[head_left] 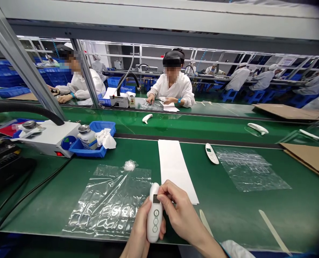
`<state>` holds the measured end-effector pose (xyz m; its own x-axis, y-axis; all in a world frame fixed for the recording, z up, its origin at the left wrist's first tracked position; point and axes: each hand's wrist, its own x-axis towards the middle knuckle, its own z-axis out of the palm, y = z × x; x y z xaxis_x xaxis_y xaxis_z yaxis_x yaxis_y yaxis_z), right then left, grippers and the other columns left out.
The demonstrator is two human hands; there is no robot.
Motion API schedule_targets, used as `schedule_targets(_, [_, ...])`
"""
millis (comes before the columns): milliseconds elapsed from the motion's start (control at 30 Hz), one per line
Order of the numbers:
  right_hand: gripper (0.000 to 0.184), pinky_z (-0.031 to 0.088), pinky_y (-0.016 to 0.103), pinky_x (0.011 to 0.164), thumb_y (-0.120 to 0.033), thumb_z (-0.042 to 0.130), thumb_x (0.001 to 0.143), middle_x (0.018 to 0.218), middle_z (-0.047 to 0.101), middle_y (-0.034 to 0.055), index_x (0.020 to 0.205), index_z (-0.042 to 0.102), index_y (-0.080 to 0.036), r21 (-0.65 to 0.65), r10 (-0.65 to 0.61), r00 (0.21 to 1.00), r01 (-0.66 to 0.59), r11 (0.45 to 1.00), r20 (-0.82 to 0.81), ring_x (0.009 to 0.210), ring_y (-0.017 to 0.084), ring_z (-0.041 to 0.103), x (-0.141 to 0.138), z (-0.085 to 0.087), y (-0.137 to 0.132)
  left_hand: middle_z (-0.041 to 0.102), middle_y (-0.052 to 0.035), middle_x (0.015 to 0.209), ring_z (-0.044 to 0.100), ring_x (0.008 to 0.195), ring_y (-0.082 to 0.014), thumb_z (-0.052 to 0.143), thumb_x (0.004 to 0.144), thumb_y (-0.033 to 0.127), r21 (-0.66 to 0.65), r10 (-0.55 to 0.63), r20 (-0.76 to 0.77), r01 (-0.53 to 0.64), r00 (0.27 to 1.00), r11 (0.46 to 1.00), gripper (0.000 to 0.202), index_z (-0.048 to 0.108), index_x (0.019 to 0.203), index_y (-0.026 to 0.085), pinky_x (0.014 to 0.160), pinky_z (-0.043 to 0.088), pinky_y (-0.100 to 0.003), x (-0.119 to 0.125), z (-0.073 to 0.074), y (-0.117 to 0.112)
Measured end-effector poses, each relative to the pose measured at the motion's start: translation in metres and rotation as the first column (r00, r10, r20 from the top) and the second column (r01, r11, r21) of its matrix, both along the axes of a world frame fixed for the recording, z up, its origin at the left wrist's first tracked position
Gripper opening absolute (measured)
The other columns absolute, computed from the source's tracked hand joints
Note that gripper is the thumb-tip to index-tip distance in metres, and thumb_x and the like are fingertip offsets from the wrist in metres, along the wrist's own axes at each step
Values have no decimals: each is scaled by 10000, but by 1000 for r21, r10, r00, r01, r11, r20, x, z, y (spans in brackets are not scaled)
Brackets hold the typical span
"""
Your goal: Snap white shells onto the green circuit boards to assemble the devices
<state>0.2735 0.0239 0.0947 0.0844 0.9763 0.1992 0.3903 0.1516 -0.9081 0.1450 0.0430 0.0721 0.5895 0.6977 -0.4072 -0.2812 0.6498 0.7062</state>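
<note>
My left hand (139, 229) is wrapped around a white handheld device (154, 214) with a small screen and round buttons, held upright near the table's front edge. My right hand (178, 209) pinches at the device's screen end with fingers curled. Under and left of the hands lies a clear plastic sheet (111, 202) with a crumpled bit of film (129, 165) at its top. A white paper strip (175, 168) lies just beyond my right hand. Another white device (211, 153) rests face up further right.
A second clear sheet (249, 168) lies at right, cardboard (310, 157) at the far right. A blue tray (94, 143) holds a bottle and a cloth next to a white machine (47, 138). More white devices ride the conveyor (257, 128). Other people sit across.
</note>
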Motion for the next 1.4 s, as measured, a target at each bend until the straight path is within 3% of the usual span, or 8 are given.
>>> schedule_targets(100, [180,394,258,640,-199,419,963,786,525,-8,805,503,-214,-18,-5,1000,5,1000,-22,693,142,518,-1,-1,0,553,10,522,456,490,-122,477,826,491,17,4,36,-5,999,1000,525,509,1204,128,506,330,-237,-1,-2,0])
schedule_targets(367, [191,399,260,637,-211,413,970,785,521,-1,799,497,-214,-12,-3,1000,2,1000,-9,704,150,523,-2,0,1,554,26,536,448,500,-115,557,774,403,41,-13,3,13,1000,999,627,399,1313,125,526,347,-234,-4,2,0])
schedule_targets(567, [209,410,259,604,-261,417,978,794,521,12,788,491,-214,0,-21,1000,21,1000,17,674,151,522,-5,-5,0,430,85,453,388,427,-96,507,822,599,258,26,-272,47,962,965,501,531,1068,163,445,321,-212,0,4,1])
schedule_targets(733, [176,375,237,490,-357,428,988,687,490,-26,908,507,-221,-73,-55,964,37,997,-262,517,118,449,-5,-13,1,445,76,377,372,348,-97,413,822,670,266,29,-338,66,941,962,492,522,855,190,393,303,-215,-2,-2,-2])
schedule_targets(867, [208,434,262,618,-297,543,933,1135,522,57,1138,549,-265,-4,21,970,-23,1000,-241,693,132,520,-5,-10,-1,458,57,361,384,352,-113,327,789,748,215,51,-368,32,929,976,623,551,854,171,398,308,-226,-6,-5,-4])
schedule_targets(1033, [125,449,260,615,-294,565,917,990,569,53,975,663,-242,45,41,974,-32,998,-225,767,165,555,-6,-10,6,431,54,338,345,314,-95,274,786,768,249,-3,-393,110,919,962,633,525,695,195,365,251,-219,-7,-5,-3])
schedule_targets(1167, [211,367,200,376,-372,535,923,944,551,39,885,659,-206,-52,41,915,-67,996,-401,468,69,482,-3,-13,13,456,57,355,360,327,-98,266,778,779,195,-14,-396,99,918,976,646,538,762,193,368,269,-212,-9,-4,-3])
schedule_targets(1400, [110,409,170,407,-265,684,768,878,541,5,801,610,-190,-170,74,931,-143,975,-356,491,61,472,-1,-2,17,462,59,367,396,344,-122,317,759,784,215,23,-474,90,880,973,646,564,839,192,394,329,-234,-10,-19,-4])
